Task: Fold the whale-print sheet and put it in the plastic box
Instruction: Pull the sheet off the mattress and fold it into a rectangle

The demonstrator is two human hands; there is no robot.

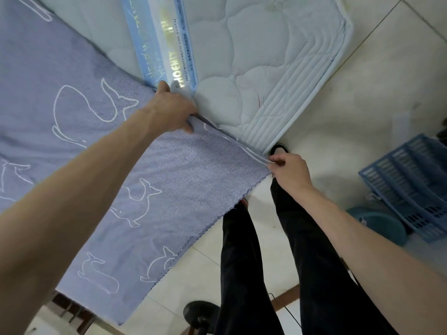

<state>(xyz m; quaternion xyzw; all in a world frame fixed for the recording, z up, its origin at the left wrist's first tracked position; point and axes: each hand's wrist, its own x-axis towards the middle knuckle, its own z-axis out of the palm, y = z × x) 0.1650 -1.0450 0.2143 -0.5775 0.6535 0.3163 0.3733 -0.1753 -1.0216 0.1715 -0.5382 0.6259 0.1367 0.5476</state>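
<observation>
Head view, whale-print sheet [72,122] spread over the mattress [254,68], left hand [173,108] gripping its folded edge on the bed, right hand [289,171] pinching the sheet's corner off the mattress edge, cloth taut between both, blue box [408,180] on floor right

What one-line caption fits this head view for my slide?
Left hand and right hand grip one edge of the whale-print sheet on the quilted mattress; blue plastic box waits nearby.
</observation>
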